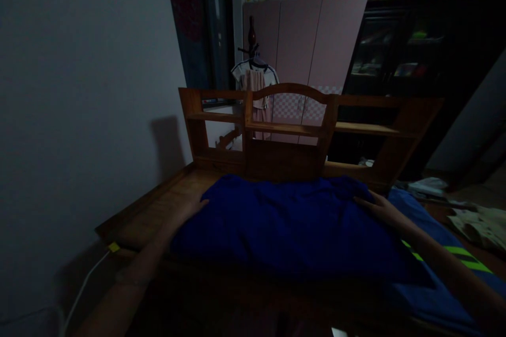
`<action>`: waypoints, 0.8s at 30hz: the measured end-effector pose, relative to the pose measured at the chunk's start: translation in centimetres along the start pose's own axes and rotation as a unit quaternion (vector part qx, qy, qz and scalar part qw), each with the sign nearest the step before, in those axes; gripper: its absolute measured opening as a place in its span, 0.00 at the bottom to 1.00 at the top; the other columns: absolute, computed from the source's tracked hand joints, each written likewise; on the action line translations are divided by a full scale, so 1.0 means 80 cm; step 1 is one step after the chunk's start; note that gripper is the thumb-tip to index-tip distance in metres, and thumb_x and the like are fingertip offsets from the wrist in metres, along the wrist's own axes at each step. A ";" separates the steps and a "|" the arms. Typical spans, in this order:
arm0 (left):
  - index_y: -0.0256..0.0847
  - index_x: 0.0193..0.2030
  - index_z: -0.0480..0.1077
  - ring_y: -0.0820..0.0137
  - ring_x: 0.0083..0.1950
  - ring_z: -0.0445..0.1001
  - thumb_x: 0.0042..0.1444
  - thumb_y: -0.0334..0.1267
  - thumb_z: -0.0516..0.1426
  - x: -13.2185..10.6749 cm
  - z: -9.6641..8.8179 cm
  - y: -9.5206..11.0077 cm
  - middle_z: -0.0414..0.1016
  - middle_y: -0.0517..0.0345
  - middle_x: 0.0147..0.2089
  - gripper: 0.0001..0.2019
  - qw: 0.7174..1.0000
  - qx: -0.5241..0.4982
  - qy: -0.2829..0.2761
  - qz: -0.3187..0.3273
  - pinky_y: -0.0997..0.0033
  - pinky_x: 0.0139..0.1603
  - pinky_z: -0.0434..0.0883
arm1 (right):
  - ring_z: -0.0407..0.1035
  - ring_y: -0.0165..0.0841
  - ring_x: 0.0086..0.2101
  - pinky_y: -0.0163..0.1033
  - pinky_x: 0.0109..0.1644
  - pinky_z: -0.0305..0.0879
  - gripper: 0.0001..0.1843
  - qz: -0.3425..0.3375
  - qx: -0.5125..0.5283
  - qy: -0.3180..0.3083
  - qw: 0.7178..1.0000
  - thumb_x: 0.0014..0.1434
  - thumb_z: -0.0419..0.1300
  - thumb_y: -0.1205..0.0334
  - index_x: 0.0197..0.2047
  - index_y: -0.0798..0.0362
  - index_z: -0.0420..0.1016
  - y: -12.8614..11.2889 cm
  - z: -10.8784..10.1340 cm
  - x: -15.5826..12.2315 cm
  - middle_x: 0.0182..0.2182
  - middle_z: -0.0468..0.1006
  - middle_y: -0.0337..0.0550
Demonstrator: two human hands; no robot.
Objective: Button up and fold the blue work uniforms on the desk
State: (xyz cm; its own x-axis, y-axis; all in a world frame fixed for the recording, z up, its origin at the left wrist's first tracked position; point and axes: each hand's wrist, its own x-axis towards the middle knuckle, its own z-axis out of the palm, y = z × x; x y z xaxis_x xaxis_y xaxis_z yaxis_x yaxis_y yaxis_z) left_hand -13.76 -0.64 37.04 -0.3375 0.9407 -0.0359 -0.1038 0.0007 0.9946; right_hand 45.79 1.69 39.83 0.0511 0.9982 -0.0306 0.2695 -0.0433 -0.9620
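Observation:
A dark blue cloth, perhaps a garment, is spread wide in front of me with soft wrinkles across it. My left hand rests at its left edge, with a finger or thumb stretched onto the fabric; the other fingers are hard to make out in the dim light. On the upper right part of the cloth lies my right hand, its visible fingers extended and apart. Beside my right forearm is a lighter blue fabric with yellow-green stripes, partly under the dark blue cloth.
Behind the cloth stands a wooden headboard with shelves. A wall borders the left side, where a white cable hangs. Farther back are pink cabinets, clothes on a stand and a dark cupboard. Pale cloth lies at right.

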 end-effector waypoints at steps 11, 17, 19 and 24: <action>0.42 0.64 0.59 0.55 0.69 0.50 0.65 0.48 0.41 -0.134 0.264 -0.049 0.54 0.48 0.68 0.25 0.775 0.499 -0.223 0.316 0.47 0.68 0.47 | 0.76 0.40 0.31 0.42 0.33 0.76 0.22 0.020 0.037 0.011 0.999 0.46 0.68 0.58 0.46 0.47 0.74 -0.066 0.040 -0.041 0.37 0.80 0.43; 0.42 0.67 0.54 0.57 0.70 0.47 0.65 0.45 0.38 -0.149 0.254 -0.083 0.52 0.47 0.69 0.26 0.748 0.543 -0.204 0.324 0.46 0.68 0.47 | 0.74 0.36 0.25 0.37 0.25 0.72 0.13 0.058 0.072 0.024 0.995 0.47 0.67 0.63 0.39 0.50 0.75 -0.132 0.082 -0.039 0.29 0.79 0.44; 0.43 0.65 0.57 0.56 0.70 0.46 0.64 0.41 0.41 -0.173 0.231 -0.084 0.52 0.49 0.69 0.24 0.725 0.545 -0.239 0.348 0.44 0.67 0.48 | 0.70 0.32 0.20 0.34 0.20 0.66 0.11 0.046 0.065 0.002 0.997 0.47 0.68 0.61 0.35 0.51 0.73 -0.162 0.109 -0.034 0.24 0.77 0.42; 0.58 0.64 0.58 0.57 0.69 0.50 0.58 0.40 0.51 -0.253 0.158 -0.093 0.56 0.56 0.67 0.26 0.751 0.500 -0.248 0.352 0.47 0.66 0.55 | 0.60 0.26 0.17 0.31 0.19 0.54 0.14 -0.049 0.071 -0.076 0.993 0.46 0.68 0.60 0.33 0.51 0.67 -0.235 0.216 -0.026 0.18 0.68 0.34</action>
State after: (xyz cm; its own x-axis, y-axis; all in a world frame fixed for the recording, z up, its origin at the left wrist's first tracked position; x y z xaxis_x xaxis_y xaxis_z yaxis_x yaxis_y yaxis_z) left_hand 5.65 -15.38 31.63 0.4371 0.8382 0.3261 0.7759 -0.5348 0.3346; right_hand 24.02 1.14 53.27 -0.1170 0.9926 0.0340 0.1272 0.0489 -0.9907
